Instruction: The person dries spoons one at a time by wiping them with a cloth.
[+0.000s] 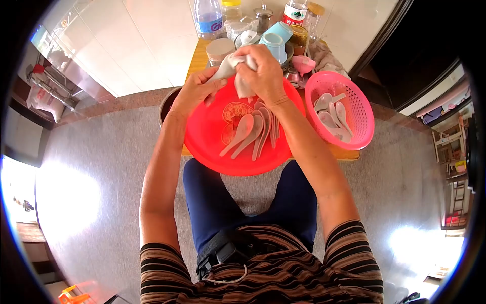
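Note:
Above the far part of a red plastic tray (207, 144), both my hands are closed around a white cloth (244, 87). My left hand (198, 92) pinches the cloth's left end between thumb and fingers. My right hand (263, 73) grips the bunched part, and a corner hangs below it. I cannot make out whether something is wrapped inside. Several pale spoons (245, 129) lie fanned out and overlapping in the tray, just below my right hand. More white spoons (340, 114) lie in a pink perforated basket (362, 114) to the right.
A wooden table (197, 58) carries the tray and basket. Behind my hands stand light blue cups (274, 46), a round lidded container (220, 49), a pink cup (304, 64), jars and a plastic bottle (208, 19). A tiled wall (136, 45) rises behind. My knees are under the tray's near edge.

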The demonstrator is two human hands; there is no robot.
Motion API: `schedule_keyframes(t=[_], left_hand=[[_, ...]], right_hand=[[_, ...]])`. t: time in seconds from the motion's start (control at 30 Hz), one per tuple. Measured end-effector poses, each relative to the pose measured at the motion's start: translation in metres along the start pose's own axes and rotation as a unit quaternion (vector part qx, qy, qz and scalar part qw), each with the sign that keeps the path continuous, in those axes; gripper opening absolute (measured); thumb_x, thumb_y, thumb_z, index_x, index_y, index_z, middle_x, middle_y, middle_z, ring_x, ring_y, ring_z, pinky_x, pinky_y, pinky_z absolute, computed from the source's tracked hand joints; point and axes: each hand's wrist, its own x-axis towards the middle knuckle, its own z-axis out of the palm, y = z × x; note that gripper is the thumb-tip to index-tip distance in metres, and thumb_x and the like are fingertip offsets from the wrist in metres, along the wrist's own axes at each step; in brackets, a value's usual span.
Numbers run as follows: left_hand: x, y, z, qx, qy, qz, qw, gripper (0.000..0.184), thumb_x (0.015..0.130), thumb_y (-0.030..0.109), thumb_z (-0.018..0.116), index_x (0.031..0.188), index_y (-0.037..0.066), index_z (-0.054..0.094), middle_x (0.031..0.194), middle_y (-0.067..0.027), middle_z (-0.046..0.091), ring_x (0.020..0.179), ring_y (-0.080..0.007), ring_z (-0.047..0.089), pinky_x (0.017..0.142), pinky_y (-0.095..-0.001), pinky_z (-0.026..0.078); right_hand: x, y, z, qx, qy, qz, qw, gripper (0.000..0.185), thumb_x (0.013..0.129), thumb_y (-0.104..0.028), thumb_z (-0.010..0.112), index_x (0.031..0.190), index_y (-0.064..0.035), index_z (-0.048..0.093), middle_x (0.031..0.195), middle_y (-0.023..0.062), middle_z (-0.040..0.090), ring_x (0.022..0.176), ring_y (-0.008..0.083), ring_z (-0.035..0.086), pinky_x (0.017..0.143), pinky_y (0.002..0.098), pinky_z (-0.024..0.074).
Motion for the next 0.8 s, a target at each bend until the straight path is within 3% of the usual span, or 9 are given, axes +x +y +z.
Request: schedule_keyframes(t=[0.17, 0.23, 0.33, 0.47, 0.57, 0.73, 0.77, 0.8], left_hand=[[0.006, -0.01, -0.007, 0.031, -0.022, -0.013, 0.999, 0.031, 0.09, 0.021, 0.065, 0.116, 0.003, 0.063, 0.066, 0.0066, 0.053, 0.046, -0.0008, 0.042, 0.041, -0.0173, 0.034], [0.004, -0.005, -0.003, 0.06, -0.036, -0.014, 0.997, 0.031, 0.091, 0.021, 0.064, 0.117, 0.004, 0.063, 0.067, 0.0059, 0.055, 0.046, -0.0007, 0.042, 0.041, -0.0172, 0.033], [0.001, -0.001, 0.004, 0.07, -0.03, -0.006, 0.997, 0.03, 0.091, 0.02, 0.063, 0.117, 0.004, 0.064, 0.067, 0.0058, 0.055, 0.046, -0.0008, 0.042, 0.041, -0.0171, 0.033], [0.003, -0.006, 0.006, 0.088, -0.022, 0.019, 0.996, 0.03, 0.091, 0.02, 0.063, 0.118, 0.006, 0.064, 0.067, 0.0062, 0.055, 0.047, -0.0011, 0.043, 0.042, -0.0183, 0.034], [0.009, 0.002, 0.008, 0.139, 0.023, 0.024, 0.99, 0.027, 0.092, 0.022, 0.061, 0.114, 0.006, 0.065, 0.066, 0.0055, 0.054, 0.047, -0.0022, 0.043, 0.043, -0.0201, 0.035], [0.022, 0.032, 0.018, 0.184, 0.026, -0.039, 0.982, 0.022, 0.089, 0.022, 0.059, 0.101, 0.005, 0.067, 0.062, 0.0034, 0.051, 0.046, -0.0047, 0.045, 0.043, -0.022, 0.036], [0.024, 0.033, 0.02, 0.187, 0.026, -0.035, 0.981, 0.022, 0.089, 0.022, 0.059, 0.101, 0.005, 0.067, 0.062, 0.0034, 0.051, 0.046, -0.0047, 0.045, 0.043, -0.022, 0.036], [0.026, 0.031, 0.022, 0.189, 0.025, -0.02, 0.982, 0.029, 0.09, 0.024, 0.059, 0.114, 0.007, 0.063, 0.061, 0.0047, 0.049, 0.047, -0.0034, 0.043, 0.043, -0.0207, 0.035]], right_hand=[[-0.007, -0.013, 0.006, -0.04, -0.049, -0.064, 0.996, 0.018, 0.077, -0.017, 0.069, 0.095, -0.0149, 0.065, 0.095, 0.0045, 0.059, 0.084, 0.0214, 0.063, 0.076, 0.0316, 0.05], [-0.003, -0.008, 0.004, -0.034, 0.003, -0.036, 0.999, 0.019, 0.078, -0.022, 0.068, 0.095, -0.0163, 0.063, 0.095, 0.0047, 0.059, 0.082, 0.0258, 0.065, 0.07, 0.0363, 0.0527], [0.002, 0.005, 0.003, -0.006, 0.056, 0.01, 0.998, 0.023, 0.078, -0.023, 0.068, 0.098, -0.0134, 0.062, 0.095, 0.0065, 0.059, 0.086, 0.0266, 0.064, 0.073, 0.0369, 0.0515], [0.001, 0.014, 0.002, -0.016, 0.003, 0.032, 0.999, 0.03, 0.077, -0.023, 0.068, 0.103, -0.0119, 0.059, 0.097, 0.0086, 0.058, 0.089, 0.028, 0.062, 0.074, 0.0376, 0.0505], [0.004, 0.011, 0.003, -0.022, 0.004, -0.035, 0.999, 0.032, 0.076, -0.021, 0.066, 0.106, -0.0127, 0.058, 0.1, 0.0098, 0.058, 0.09, 0.0297, 0.062, 0.074, 0.0382, 0.0508], [0.002, 0.002, 0.0, 0.005, 0.019, 0.006, 1.0, 0.03, 0.076, -0.013, 0.062, 0.105, -0.0078, 0.06, 0.103, 0.0135, 0.056, 0.093, 0.0307, 0.058, 0.083, 0.0362, 0.0473], [0.003, 0.004, -0.002, 0.007, 0.026, 0.029, 0.999, 0.029, 0.076, -0.012, 0.06, 0.105, -0.0082, 0.06, 0.103, 0.0138, 0.056, 0.094, 0.0313, 0.058, 0.084, 0.0364, 0.0469], [0.005, 0.007, -0.003, 0.006, 0.03, 0.023, 0.999, 0.029, 0.076, -0.012, 0.06, 0.105, -0.0082, 0.06, 0.103, 0.0138, 0.056, 0.094, 0.0313, 0.058, 0.084, 0.0364, 0.0469]])
